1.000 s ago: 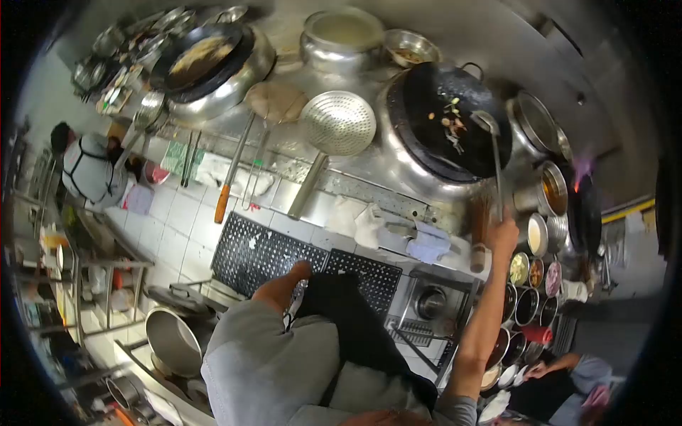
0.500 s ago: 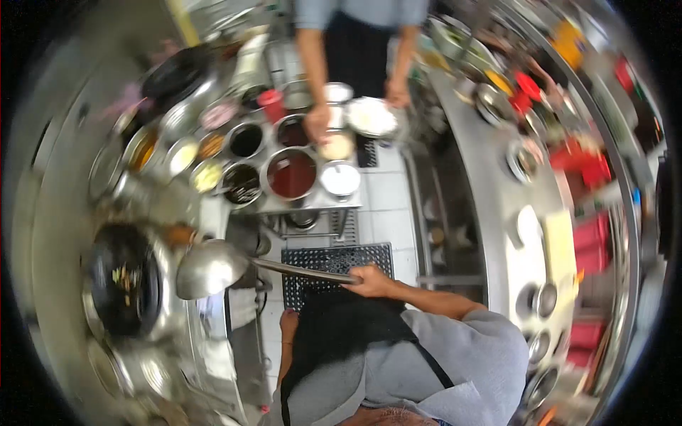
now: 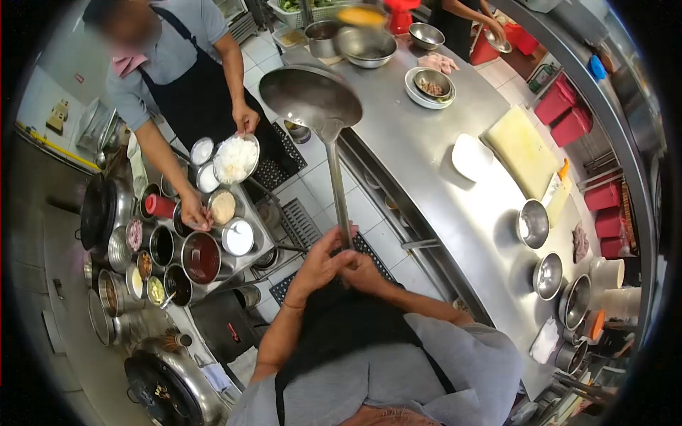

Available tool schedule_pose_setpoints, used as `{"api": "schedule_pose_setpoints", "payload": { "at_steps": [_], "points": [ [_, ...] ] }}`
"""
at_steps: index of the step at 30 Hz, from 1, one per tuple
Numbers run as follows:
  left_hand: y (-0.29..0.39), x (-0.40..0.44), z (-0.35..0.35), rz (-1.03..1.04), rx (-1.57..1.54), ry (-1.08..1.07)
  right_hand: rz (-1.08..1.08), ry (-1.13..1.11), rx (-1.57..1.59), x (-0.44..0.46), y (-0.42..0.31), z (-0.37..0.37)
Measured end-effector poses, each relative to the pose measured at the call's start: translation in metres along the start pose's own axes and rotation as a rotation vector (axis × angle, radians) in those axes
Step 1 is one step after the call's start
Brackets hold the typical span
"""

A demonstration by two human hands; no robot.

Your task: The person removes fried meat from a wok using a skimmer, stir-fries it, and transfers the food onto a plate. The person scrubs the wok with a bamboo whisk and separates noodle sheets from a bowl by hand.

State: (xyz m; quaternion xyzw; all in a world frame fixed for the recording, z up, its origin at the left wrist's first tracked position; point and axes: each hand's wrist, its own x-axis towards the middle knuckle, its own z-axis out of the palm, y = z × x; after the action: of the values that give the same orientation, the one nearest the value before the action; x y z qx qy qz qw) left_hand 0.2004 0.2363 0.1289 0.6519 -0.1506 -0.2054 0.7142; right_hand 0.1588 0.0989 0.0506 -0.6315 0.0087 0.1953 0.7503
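A large metal ladle (image 3: 312, 96) is held up in front of me, its round bowl over the edge of the steel counter and its long handle coming down to my hands. My right hand (image 3: 364, 274) is closed around the lower end of the handle. Just beside and partly over it, my left hand (image 3: 320, 264) also grips the handle, with fingertips showing on the far side. The two hands touch each other.
A co-worker at upper left holds a bowl of white rice (image 3: 236, 157) and reaches over sauce pots (image 3: 201, 257). A wok (image 3: 162, 392) with food bits sits lower left. The steel counter (image 3: 426, 184) carries a white dish (image 3: 472, 157), cutting board (image 3: 522, 145), knife (image 3: 553, 188) and metal bowls (image 3: 548, 275).
My view has turned to the right. The ladle has swung from the wok side to upright before me, and my left hand has risen from my side to join my right hand on the handle.
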Motion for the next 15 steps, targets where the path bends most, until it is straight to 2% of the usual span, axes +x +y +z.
{"api": "schedule_pose_setpoints", "payload": {
  "at_steps": [2,5,8,11,12,15],
  "points": [
    [0.015,0.025,-0.003,-0.054,-0.094,0.001,-0.055,-0.143,0.16,0.02,0.0,0.006],
    [0.005,0.046,-0.027,-0.214,-0.133,-0.021,-0.071,-0.284,0.104,0.046,-0.016,0.008],
    [-0.002,0.061,-0.053,-0.17,-0.093,0.002,-0.661,-0.112,-0.391,0.081,-0.01,0.015],
    [-0.001,0.07,-0.091,-0.179,0.005,-0.009,-0.131,-0.604,-0.754,0.092,-0.075,-0.006],
    [-0.002,0.07,-0.099,-0.185,-0.083,-0.006,-0.121,-0.628,-0.81,0.1,-0.072,-0.016],
    [0.011,0.062,-0.116,-0.316,-0.084,-0.006,-0.08,-0.508,-0.776,0.133,-0.05,-0.063]
  ]
}}
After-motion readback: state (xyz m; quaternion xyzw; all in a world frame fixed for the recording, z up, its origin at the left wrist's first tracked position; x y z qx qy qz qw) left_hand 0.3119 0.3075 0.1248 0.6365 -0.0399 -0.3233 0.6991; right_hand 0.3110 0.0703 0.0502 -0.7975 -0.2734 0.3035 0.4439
